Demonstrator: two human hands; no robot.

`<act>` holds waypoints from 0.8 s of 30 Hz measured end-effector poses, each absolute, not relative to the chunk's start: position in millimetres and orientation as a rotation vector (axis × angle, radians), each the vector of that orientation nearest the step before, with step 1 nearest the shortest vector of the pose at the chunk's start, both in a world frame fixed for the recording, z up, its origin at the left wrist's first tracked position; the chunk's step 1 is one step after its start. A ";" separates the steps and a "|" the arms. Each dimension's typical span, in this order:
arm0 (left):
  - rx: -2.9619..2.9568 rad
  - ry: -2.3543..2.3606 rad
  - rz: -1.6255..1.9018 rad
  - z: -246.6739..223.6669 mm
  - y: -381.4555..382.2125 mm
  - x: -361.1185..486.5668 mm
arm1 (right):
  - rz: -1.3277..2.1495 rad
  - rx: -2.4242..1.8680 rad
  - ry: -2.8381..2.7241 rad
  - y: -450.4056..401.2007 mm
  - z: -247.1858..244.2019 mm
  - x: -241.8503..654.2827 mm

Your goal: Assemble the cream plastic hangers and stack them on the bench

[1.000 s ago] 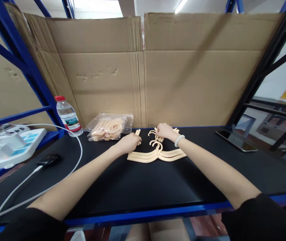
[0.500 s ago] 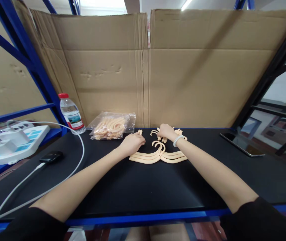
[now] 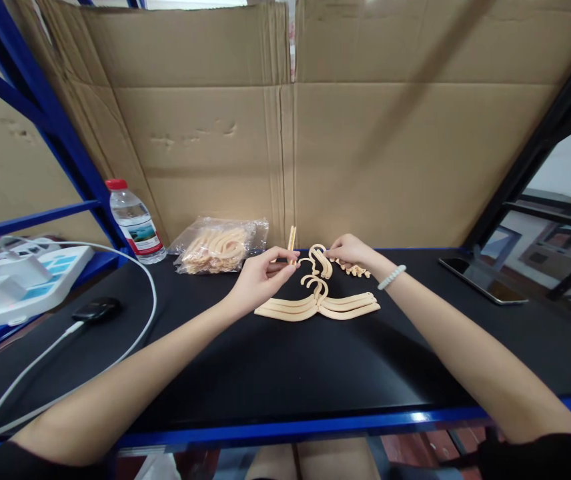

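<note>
Between the fingertips of my left hand (image 3: 267, 275) a slim beige piece (image 3: 292, 241) stands nearly upright. My right hand (image 3: 354, 251), with a beaded bracelet at the wrist, is closed at the back of the table; its fingertips are beside beige hook pieces (image 3: 324, 265), and what they pinch is too small to make out. Small beige parts (image 3: 355, 270) lie just under that hand. Nearer to me, several beige hangers (image 3: 290, 309) with curved hooks lie stacked on the black table, their arms spread left and right.
A clear bag of beige hooks (image 3: 220, 248) and a red-capped bottle (image 3: 137, 223) stand at the back left. On the left are a power strip (image 3: 35, 283), a black device (image 3: 97, 310) and a white cable. A phone (image 3: 480, 281) lies at the right; cardboard (image 3: 390, 147) rises behind.
My left hand has lifted the slim piece upright off the table. My right hand has moved right, uncovering the hook pieces. The view has shifted slightly.
</note>
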State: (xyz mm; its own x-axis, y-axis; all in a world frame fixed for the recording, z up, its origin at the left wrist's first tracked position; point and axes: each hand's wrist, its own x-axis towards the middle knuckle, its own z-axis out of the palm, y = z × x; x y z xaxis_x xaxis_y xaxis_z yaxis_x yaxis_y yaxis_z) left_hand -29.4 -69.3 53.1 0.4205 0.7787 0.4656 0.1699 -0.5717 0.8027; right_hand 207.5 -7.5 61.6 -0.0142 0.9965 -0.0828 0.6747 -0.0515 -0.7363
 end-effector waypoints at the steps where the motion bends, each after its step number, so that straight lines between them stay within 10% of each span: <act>1: 1.921 0.804 1.149 54.0 -74.8 -27.0 | 0.940 -1.709 -1.698 -15.1 61.8 213.0; 24: 1.149 0.754 1.033 24.4 -100.1 -18.2 | 1.621 -0.881 -1.084 -103.1 22.8 189.6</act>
State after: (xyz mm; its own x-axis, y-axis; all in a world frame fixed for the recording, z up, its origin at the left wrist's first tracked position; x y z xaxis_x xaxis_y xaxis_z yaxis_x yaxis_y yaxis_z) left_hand -18.2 -100.1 24.4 0.3645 0.9308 0.0270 -0.2576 0.0729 0.9635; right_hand 189.6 -103.1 22.8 -0.2776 0.9592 -0.0533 -0.3172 -0.1439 -0.9374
